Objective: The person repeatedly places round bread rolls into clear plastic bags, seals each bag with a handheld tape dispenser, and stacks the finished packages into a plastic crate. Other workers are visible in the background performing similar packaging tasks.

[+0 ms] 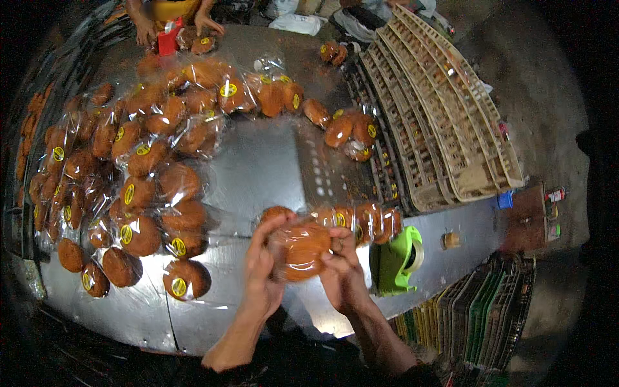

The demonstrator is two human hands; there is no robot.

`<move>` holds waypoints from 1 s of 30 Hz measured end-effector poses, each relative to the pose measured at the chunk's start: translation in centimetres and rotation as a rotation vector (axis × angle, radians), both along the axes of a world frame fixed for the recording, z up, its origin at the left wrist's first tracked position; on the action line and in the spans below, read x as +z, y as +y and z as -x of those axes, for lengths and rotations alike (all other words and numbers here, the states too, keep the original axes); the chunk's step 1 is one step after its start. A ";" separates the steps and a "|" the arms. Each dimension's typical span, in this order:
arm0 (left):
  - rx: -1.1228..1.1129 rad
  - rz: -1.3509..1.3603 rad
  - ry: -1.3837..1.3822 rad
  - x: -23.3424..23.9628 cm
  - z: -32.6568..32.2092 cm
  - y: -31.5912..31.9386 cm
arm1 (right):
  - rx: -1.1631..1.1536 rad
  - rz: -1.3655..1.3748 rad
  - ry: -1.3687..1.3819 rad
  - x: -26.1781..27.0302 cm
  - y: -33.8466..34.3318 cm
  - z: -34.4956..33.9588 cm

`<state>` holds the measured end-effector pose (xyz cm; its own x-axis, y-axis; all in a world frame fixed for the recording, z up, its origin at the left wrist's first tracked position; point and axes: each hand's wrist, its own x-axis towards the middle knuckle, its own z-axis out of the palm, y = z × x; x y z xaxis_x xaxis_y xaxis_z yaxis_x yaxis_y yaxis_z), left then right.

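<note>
Between my two hands is a round brown bread bun (303, 251) in clear plastic wrap, lifted over the near part of the metal table. My left hand (263, 259) grips its left side, and my right hand (342, 263) pinches the wrap at its right. Just beyond, a row of wrapped buns (367, 222) with yellow labels sits on the table, and another bun (276, 214) shows partly behind my left fingers. To the right of my right hand stands a green tape dispenser (399, 263) with a tape roll (416, 254).
Many wrapped buns (140, 234) cover the left of the metal table (261, 169). Stacked beige plastic crates (435, 116) stand at the right. Across the table, a person's hands (208, 24) are beside a red tape dispenser (168, 41). More crates (474, 309) stand below, right.
</note>
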<state>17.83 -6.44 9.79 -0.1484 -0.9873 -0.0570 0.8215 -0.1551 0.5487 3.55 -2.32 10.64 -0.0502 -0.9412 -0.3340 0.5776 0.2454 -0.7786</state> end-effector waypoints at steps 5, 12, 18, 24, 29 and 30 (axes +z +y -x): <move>0.390 0.014 -0.636 -1.4 -4.5 -0.1 | 0.712 0.514 1.989 -3.5 -7.3 -0.2; 0.001 0.155 -0.981 -7.4 0.9 -2.2 | 1.117 0.533 2.316 -0.3 -10.4 2.3; -0.137 0.497 -1.545 -6.4 4.1 -2.6 | 0.688 0.301 1.877 5.3 -3.4 11.7; -0.419 1.050 -1.989 -3.2 6.2 -4.3 | 0.639 0.398 2.142 -0.7 -1.8 13.9; -0.431 1.132 -2.176 -2.8 7.9 -4.6 | 0.725 0.376 2.301 -4.0 -3.1 12.8; -0.357 1.132 -2.150 -2.8 7.6 -4.2 | 0.646 0.478 2.298 -3.8 -3.2 12.7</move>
<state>10.19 -10.67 7.04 -0.7139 -0.7002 0.0077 -0.6904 0.7058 0.1588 -9.16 -5.50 6.88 0.3301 -0.9428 -0.0471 -0.9282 -0.3332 0.1655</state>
